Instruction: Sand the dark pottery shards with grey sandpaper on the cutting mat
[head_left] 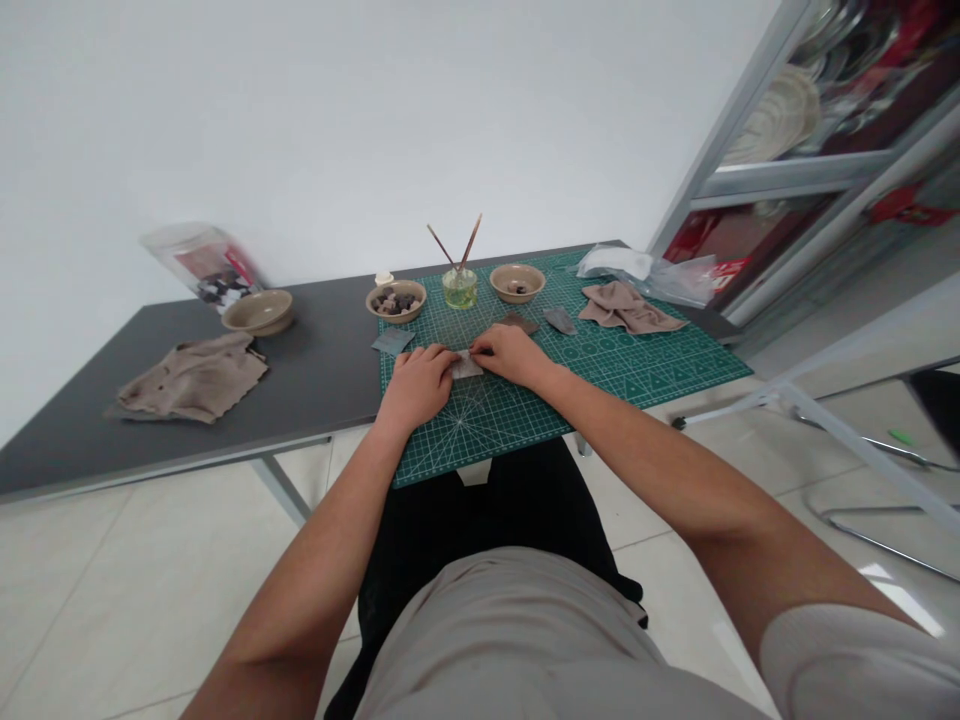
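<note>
Pale piece: A small, flat, pale piece (469, 368) lies on the green cutting mat (495, 430) between the two hands, its ends partly hidden by fingers; its material is hard to make out.
Brown piece: A flat brown piece (520, 322) sits just beyond the right hand, partly covered by it.
Bowls: Dark and tan lumps fill the middle bowl (396, 318); the few small dark items in the right bowl (517, 297) are too small to identify.
Cabinet: Cut off at upper right, its contents blurred.
Dark table: The table (315, 370) runs out of view at left; the mat's near-left corner juts past its front edge.
Mat room: Printed green surface stretches from the hands toward the person and away to the right, with a grey piece (559, 320) and a crumpled cloth (626, 305) toward the far side.
Jar: Two slim sticks lean in a clear jar (460, 292) beyond the hands.
Left hand: The left hand (420, 382) has bent fingers, tips at the piece's left end; pressing or gripping, one cannot tell.
Right hand: The right hand (514, 355) draws thumb and forefinger close at the piece's right part; whether they pinch anything cannot be told.
Gap: The hands are near each other, slightly apart.
</note>
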